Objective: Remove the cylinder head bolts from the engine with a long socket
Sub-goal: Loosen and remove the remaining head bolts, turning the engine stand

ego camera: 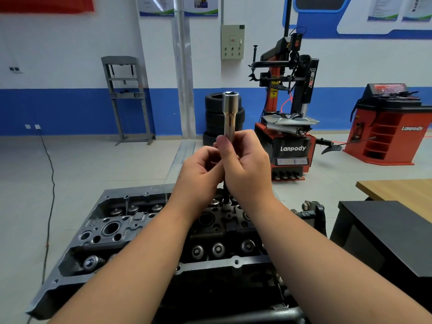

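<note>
Both hands met above the engine [145, 232]: the right hand [247, 164] gripped the long socket [230, 113] upright, open end up, while the left hand [201, 167] curled just beside its lower end.

Long socket [230, 113] lower end hidden inside right hand [245, 167]

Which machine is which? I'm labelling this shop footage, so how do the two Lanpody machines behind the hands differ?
The tyre changer is tall, with a black column and arms above a round turntable; the wheel balancer is a low cabinet. The tyre changer's base is mostly black, while the wheel balancer is mostly red, with open shelves in its side. The tyre changer stands nearer the stacked tyres. Both carry white Lanpody lettering.
</note>
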The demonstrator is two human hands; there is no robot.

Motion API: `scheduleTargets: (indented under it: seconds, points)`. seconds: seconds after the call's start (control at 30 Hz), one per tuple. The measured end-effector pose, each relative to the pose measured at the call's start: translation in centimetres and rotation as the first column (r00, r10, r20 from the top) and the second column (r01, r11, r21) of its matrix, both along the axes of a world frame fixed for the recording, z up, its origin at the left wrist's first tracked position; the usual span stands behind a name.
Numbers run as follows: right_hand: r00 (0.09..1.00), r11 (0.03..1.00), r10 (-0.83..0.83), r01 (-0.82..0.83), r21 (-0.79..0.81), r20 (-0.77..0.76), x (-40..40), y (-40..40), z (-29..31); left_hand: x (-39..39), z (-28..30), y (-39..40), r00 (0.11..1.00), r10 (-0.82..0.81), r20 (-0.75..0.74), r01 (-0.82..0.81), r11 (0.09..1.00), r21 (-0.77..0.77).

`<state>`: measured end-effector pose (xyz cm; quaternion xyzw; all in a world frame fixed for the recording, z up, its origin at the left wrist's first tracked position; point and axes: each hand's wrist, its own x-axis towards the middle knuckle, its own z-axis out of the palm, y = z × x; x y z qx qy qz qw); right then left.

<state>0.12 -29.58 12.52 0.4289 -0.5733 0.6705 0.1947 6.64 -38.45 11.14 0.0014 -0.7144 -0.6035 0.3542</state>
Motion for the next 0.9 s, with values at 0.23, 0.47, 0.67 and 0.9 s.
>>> scheduleTargets:
  seconds: [0.23,0.47,0.67,0.9]
  points:
    - [0.999,1.0,0.02,-0.02,0.02,0.03,-0.08,-0.26,-0.06,0.17,0.22,0.65,0.998,-0.062,0.02,0.062,0.998,-0.018]
    - [0.999,0.999,-0.036,0.037,0.028,-0.04,0.1,-0.27,-0.08,-0.09,0.04,0.13,0.998,0.056,-0.005,-0.056,0.998,-0.028]
    - [1.0,0.999,-0.009,0.009,0.033,0.008,-0.08,-0.25,-0.18,0.04,0.15,0.63,0.998,-0.057,0.014,0.057,0.998,0.011]
    - [1.0,1.0,-0.025,0.025,0.014,0.004,0.14,-0.08,-0.01,0.05,0.09,0.23,1.0,0.005,0.003,-0.005,1.0,0.009]
